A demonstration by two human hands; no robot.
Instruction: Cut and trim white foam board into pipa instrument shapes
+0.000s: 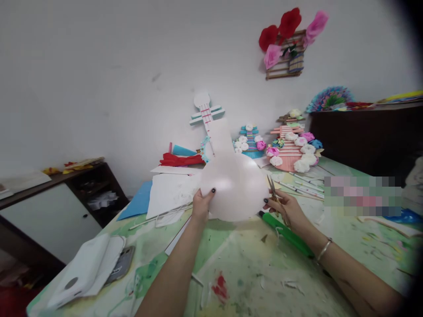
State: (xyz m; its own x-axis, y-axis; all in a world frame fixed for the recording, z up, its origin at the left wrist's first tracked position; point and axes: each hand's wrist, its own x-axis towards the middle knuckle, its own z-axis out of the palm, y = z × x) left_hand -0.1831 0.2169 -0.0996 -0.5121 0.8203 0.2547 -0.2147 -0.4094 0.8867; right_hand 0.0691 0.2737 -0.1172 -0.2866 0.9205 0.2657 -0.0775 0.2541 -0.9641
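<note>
A pale, lute-shaped cutout (235,187), with a round body and a long neck, stands upright above the table. My left hand (202,204) grips its lower left edge, thumb lying on the front face. Gold-coloured scissors (279,204) are held in my right hand (291,213), blades pointing up beside the cutout's right edge. A dark-nailed finger of that hand comes close to the edge; whether it touches I cannot tell. Just below the right hand lies a green-handled tool (289,235) with a dark tip, its kind unclear.
White sheets (170,193) and folded red material (181,159) lie behind on the left. Decorated instrument models (287,149) lean at the back wall, with thin sticks (302,187) before them. A white case (84,266) overlaps a grey phone (122,264) at front left.
</note>
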